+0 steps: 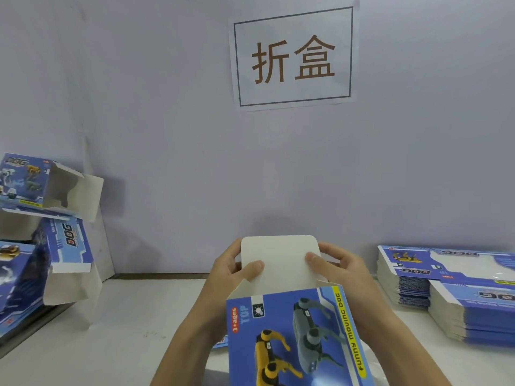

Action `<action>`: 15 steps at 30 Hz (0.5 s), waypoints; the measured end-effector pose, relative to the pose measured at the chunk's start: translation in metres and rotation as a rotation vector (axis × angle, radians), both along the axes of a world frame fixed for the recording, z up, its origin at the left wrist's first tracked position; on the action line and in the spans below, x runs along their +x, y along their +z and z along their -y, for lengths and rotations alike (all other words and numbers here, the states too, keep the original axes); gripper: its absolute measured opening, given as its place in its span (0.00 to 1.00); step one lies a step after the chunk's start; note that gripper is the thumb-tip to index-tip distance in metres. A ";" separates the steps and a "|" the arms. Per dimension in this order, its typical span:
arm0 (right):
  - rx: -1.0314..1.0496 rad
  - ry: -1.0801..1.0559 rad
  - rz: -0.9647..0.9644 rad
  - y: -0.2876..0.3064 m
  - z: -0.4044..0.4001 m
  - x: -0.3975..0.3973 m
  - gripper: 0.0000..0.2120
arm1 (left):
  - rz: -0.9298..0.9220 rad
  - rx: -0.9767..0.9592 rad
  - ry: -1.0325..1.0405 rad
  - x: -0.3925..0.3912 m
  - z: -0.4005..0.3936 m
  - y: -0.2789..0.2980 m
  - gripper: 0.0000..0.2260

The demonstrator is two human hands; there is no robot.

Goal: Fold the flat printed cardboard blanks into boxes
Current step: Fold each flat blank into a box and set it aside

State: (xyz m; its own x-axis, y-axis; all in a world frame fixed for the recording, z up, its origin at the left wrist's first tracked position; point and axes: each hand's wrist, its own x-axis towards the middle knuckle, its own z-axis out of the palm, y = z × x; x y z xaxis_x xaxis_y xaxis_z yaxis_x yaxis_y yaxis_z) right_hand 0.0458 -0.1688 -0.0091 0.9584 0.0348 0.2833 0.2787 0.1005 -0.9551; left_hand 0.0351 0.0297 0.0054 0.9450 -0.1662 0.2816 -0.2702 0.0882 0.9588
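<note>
Box (295, 335), half-formed, is held above the table (125, 330) at the person's front, left hand (231, 268) and right hand (337, 266) each keeping a pinching grip on its white end flap (278, 260), thumbs on top, probably to crease it for tucking

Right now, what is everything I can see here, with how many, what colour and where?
Box: one, blue with toy dogs, centre, held, white flap up.
Folded boxes: a pile, count unclear, blue and white, left.
Blanks: two stacks, blue, right on the table.
Sign: one, white with brown characters, on the wall.
Table: one, white, underneath.
Wall: pale lilac, behind.
Left hand: thumb on the flap, fingers behind.
Right hand: thumb on the flap, fingers behind.
</note>
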 end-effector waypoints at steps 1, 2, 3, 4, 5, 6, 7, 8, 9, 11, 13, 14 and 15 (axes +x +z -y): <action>0.003 0.002 0.017 0.002 0.000 -0.001 0.09 | 0.011 -0.007 0.001 -0.001 0.001 0.001 0.10; 0.010 -0.001 0.034 0.005 0.000 -0.002 0.09 | 0.023 -0.015 0.003 -0.002 0.001 0.003 0.10; 0.024 -0.005 0.044 0.008 0.000 -0.004 0.08 | 0.038 -0.015 0.006 -0.002 0.002 0.004 0.11; 0.037 -0.008 0.056 0.011 0.000 -0.005 0.08 | 0.058 -0.008 0.010 -0.003 0.003 0.005 0.14; 0.046 -0.009 0.073 0.014 0.000 -0.005 0.08 | 0.086 0.008 0.012 -0.003 0.003 0.006 0.16; 0.045 -0.016 0.097 0.016 -0.001 -0.006 0.08 | 0.110 0.023 0.012 -0.003 0.003 0.008 0.18; 0.042 -0.026 0.120 0.019 -0.002 -0.008 0.08 | 0.133 0.033 0.010 -0.003 0.004 0.008 0.18; 0.037 -0.027 0.140 0.020 -0.002 -0.008 0.09 | 0.154 0.037 0.008 -0.003 0.004 0.010 0.18; 0.034 -0.022 0.155 0.023 -0.002 -0.010 0.11 | 0.180 0.043 0.006 -0.002 0.003 0.010 0.17; 0.033 -0.001 0.174 0.026 -0.003 -0.013 0.13 | 0.237 0.055 0.008 -0.001 0.003 0.011 0.13; 0.040 0.023 0.181 0.026 -0.004 -0.016 0.12 | 0.268 0.056 0.006 0.000 0.002 0.010 0.11; 0.050 0.032 0.177 0.025 -0.004 -0.016 0.10 | 0.272 0.053 0.005 0.000 0.001 0.009 0.12; 0.068 0.037 0.164 0.026 -0.005 -0.018 0.09 | 0.273 0.050 0.009 0.001 -0.001 0.008 0.13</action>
State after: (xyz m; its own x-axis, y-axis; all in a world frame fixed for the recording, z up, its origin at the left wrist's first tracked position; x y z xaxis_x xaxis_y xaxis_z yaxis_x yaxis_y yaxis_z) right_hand 0.0282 -0.1637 0.0165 0.8977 0.0446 0.4383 0.4248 0.1760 -0.8880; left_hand 0.0365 0.0303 0.0133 0.8365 -0.1784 0.5181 -0.5201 0.0388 0.8532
